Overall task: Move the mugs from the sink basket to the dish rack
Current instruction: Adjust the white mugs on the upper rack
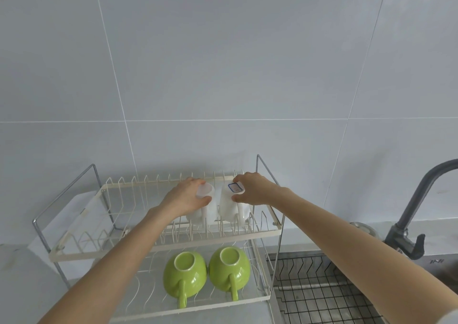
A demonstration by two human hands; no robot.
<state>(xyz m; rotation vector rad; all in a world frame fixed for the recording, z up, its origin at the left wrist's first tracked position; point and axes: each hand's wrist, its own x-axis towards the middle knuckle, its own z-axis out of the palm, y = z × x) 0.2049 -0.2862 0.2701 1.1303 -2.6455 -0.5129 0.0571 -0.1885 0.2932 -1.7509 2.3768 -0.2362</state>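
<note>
We see two bare forearms, with no sleeves, watch, bracelet or rings on them. The left hand (187, 194), toward 11 o'clock from the picture's centre bottom, shows its back and knuckles, ungloved. The right hand (255, 187), toward 1 o'clock, is ungloved too. At 4 o'clock, in the bottom corner, a pale edge shows, too small for us to identify.

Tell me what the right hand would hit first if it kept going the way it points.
Probably the rear tines of the dish rack past the white mug the right hand grips, then the tiled wall; depth is unclear.
</note>
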